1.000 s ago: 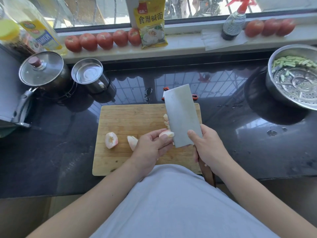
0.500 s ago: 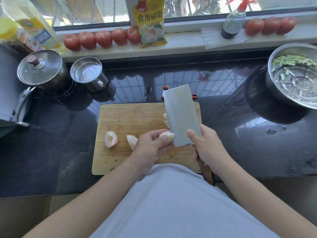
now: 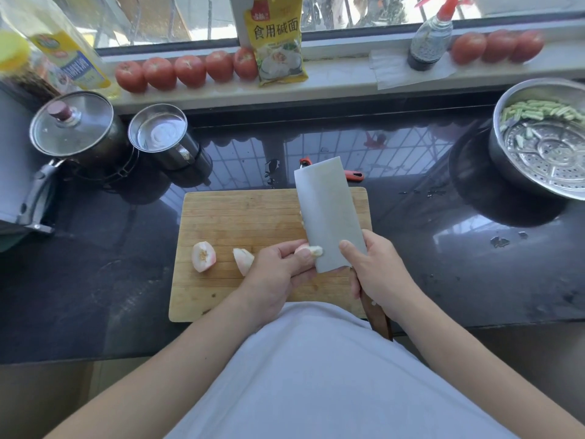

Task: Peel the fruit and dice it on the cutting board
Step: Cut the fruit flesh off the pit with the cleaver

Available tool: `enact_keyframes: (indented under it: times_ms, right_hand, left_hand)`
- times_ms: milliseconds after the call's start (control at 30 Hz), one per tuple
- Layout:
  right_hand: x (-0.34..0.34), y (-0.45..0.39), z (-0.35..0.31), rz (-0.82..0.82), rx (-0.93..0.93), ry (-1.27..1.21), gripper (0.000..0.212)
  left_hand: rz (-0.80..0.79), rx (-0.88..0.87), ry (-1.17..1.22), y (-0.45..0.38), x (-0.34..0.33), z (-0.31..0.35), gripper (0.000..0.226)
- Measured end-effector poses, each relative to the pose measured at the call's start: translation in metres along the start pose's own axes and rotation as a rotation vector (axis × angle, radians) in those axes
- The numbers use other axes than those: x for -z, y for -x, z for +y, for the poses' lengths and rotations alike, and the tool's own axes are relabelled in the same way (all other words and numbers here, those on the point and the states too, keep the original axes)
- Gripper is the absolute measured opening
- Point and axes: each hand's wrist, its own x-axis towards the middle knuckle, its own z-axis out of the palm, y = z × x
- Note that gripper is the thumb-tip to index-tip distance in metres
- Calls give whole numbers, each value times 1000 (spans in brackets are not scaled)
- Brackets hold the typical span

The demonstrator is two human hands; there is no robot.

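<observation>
Fruit piece, peeled, pale pink-white, lies near the right part of the cutting board, pinched under the curled fingers of the left hand. Cleaver stands on edge with its flat side against that piece and the left fingertips. Right hand is wrapped around the wooden handle, index finger laid on the blade face. A few small cut bits show along the blade's left side, farther up the board; their number cannot be told.

Two more peeled pieces on the board: core piece toward the left side, and wedge just beside the left hand, partly hidden by it.

Board lies on a dark glossy counter. Peeler with orange grip lies behind the board, mostly hidden by the blade. Lidded pot and steel cup at left rear; steamer pot holding green cut vegetables at right. Tomatoes line the windowsill.
</observation>
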Motion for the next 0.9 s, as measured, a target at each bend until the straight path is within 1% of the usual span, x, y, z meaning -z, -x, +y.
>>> enact_keyframes:
  times_ms: [67, 100, 200, 267, 333, 433, 500, 633, 833, 900]
  right_hand:
    - [1, -1, 0, -16, -5, 15, 14]
    - [1, -1, 1, -14, -8, 21, 14]
    - [4, -5, 3, 39, -23, 5, 15]
    - [8, -8, 5, 75, -37, -5, 15]
    - [12, -11, 7, 84, -51, 6, 15]
    - [15, -12, 9, 63, -66, 40, 15]
    - [13, -12, 10, 50, -73, 47, 15]
    - [8, -13, 15, 40, -82, 35, 15]
    - [5, -13, 19, 24, -99, 42, 15]
    - [5, -13, 19, 22, -99, 45, 16]
  left_hand:
    - [4, 5, -25, 0, -1, -3, 23]
    - [43, 1, -34, -1, -1, -4, 23]
    - [247, -31, -98, -10, 8, -3, 20]
    - [304, -50, -191, -14, 16, -1, 14]
    - [278, -32, -243, -12, 20, 0, 12]
    - [211, -49, -302, -6, 20, -3, 28]
    - [194, -83, -363, -5, 19, -4, 30]
    - [193, -143, -511, -8, 21, -6, 26]
    - [179, -164, -558, -12, 19, -10, 24]
    - [172, -164, -573, -14, 20, -12, 20]
